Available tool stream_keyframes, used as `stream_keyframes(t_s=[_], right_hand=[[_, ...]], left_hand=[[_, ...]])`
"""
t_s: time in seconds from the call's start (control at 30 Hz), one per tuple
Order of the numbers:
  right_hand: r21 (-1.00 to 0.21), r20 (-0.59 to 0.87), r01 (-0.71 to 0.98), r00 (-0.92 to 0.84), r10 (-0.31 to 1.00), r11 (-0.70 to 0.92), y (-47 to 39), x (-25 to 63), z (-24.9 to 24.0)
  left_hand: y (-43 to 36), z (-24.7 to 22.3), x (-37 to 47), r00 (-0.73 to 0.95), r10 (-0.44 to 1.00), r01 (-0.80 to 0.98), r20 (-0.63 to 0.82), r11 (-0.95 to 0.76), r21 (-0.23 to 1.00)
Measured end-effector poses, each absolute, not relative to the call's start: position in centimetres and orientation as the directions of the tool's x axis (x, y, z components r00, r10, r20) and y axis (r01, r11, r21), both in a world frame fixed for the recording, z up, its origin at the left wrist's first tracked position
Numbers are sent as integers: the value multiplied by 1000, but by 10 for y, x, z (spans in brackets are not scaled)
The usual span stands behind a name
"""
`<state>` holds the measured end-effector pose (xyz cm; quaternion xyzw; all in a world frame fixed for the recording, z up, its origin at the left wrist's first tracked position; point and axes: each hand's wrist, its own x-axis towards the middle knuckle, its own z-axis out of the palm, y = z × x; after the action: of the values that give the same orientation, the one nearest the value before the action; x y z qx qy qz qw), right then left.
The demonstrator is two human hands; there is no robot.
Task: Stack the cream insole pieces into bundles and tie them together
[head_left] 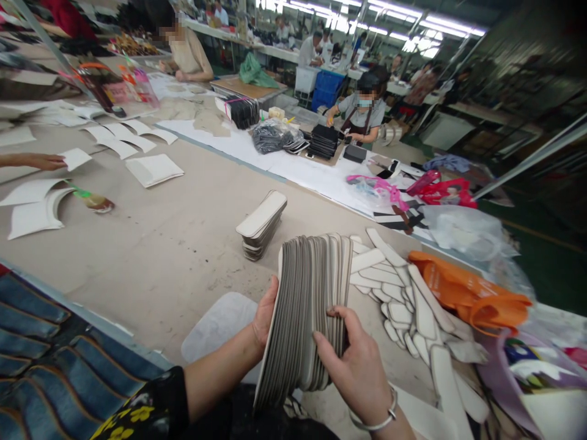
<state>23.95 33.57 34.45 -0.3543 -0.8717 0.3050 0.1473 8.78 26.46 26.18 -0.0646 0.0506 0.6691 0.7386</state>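
Note:
A thick stack of long, round-ended panels (302, 311) with pale faces and grey edges stands on edge between my hands, above the table's near side. My left hand (266, 311) grips the stack from its left, with most of its fingers hidden behind the outer panel. On the right part of the stack, my right hand (353, 354) pinches some panels between thumb and fingers. A smaller stack of similar panels (262, 215) lies just beyond, topped by a cream one. Many loose pale pieces (403, 305) are spread to the right of my hands.
An orange bag (463, 290) and a lilac tub (502, 373) sit at the right. At the left, another person's hand (46, 161) holds a white piece near a brush (94, 200). Across the table, a masked co-worker (373, 113) handles black pieces (323, 143).

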Motion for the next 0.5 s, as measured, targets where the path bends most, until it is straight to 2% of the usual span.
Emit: stream_keyframes(t_s=[0.17, 0.27, 0.33, 0.5], right_hand=[[-673, 30, 520, -692, 721, 526, 335, 242, 342], [-698, 90, 419, -753, 652, 580, 334, 243, 339], [-709, 80, 380, -794, 603, 594, 334, 244, 339], [-726, 43, 383, -803, 594, 571, 332, 243, 344]], left_hand=[[263, 264, 87, 97, 984, -995, -150, 94, -29], [262, 265, 87, 94, 987, -995, -131, 91, -32], [261, 266, 87, 97, 987, -995, -126, 94, -27], [260, 266, 88, 91, 982, -996, -166, 92, -5]])
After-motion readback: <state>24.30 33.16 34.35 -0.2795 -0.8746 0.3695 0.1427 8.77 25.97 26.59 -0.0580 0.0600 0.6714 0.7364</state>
